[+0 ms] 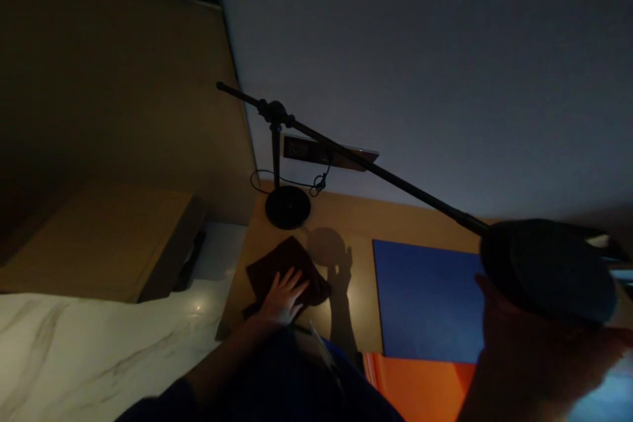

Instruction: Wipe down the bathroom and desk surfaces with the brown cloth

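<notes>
My left hand [284, 295] lies flat, fingers spread, on a dark brown cloth [277, 264] on the wooden desk [346, 224]. My right hand [539, 356] is raised close to the camera and grips the round dark head of the desk lamp [548, 270] from below. The lamp's long black arm [376, 171] runs from that head up-left to a joint on a short post, which stands on a round black base [287, 206] at the desk's back corner. The room is dim.
A blue mat [425, 297] lies on the desk, with an orange surface [420, 382] below it. A wall socket plate [306, 148] with a looped cable sits behind the lamp. A wooden box [99, 237] and white marble top [99, 349] are to the left.
</notes>
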The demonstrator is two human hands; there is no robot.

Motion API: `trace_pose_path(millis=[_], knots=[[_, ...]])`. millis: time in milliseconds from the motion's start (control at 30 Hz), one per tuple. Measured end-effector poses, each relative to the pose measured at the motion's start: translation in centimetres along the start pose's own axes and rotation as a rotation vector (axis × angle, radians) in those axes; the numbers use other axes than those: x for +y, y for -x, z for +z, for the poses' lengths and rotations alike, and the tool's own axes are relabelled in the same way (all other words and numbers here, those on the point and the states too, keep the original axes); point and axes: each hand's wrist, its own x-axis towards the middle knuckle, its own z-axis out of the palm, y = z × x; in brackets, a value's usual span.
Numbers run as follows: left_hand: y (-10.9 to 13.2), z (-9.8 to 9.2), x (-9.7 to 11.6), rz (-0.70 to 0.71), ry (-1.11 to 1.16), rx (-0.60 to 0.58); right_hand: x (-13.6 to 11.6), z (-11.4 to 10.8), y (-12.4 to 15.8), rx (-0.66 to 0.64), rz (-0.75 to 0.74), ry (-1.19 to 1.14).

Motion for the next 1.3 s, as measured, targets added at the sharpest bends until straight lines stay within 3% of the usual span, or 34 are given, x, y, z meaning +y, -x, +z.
trace_pose_path(millis=[67,133,233,300,433,567,667,767,833,933,1067,1167,1233,1300], knots=[[1.8,-0.4,-2.5,-0.213,-0.082,0.1,1.3,-0.2,0.3,0.023,0.063,-0.167],[2.0,-1.2,-4.6,-0.394,-0.168,0.201,3.5,-0.1,0.9,0.059,0.199,-0.278],[-0.4,-2.7,-6.4,-0.517,-0.227,0.295,6.8,0.7,2.3,0.027,0.391,-0.331],[-3.0,-3.7,-6.6,-0.562,-0.214,0.324,8.4,1.5,3.7,-0.074,0.423,-0.347],[-6.4,-4.1,-4.7,-0.615,-0.143,0.319,10.7,3.4,6.9,-0.321,0.359,-0.204],[-6.1,-1.9,0.5,-0.644,0.147,0.237,13.2,6.3,10.1,-0.568,0.2,0.072],[-4.1,-0.1,4.4,-0.667,0.665,0.273,15.2,9.0,12.7,-0.797,0.049,0.208],[-0.6,0.4,5.4,-0.627,1.013,0.362,16.6,11.8,15.0,-1.04,-0.008,0.401],[2.9,0.2,4.4,-0.673,1.164,0.423,16.9,13.8,16.2,-1.141,0.012,0.576],[9.1,-0.3,2.1,-0.845,1.435,0.657,16.1,17.3,18.0,-1.188,-0.012,0.738],[15.8,-0.2,0.1,-1.044,1.619,0.963,13.8,22.1,21.8,-1.319,-0.314,0.713],[17.9,0.2,-0.8,-1.078,1.721,1.025,12.4,23.3,25.1,-1.435,-0.635,0.629],[17.9,0.4,-1.5,-1.04,1.741,1.011,12.4,22.6,26.5,-1.47,-0.775,0.571],[17.3,0.2,-2.3,-0.973,1.751,0.99,13.3,20.8,26.6,-1.453,-0.811,0.554]])
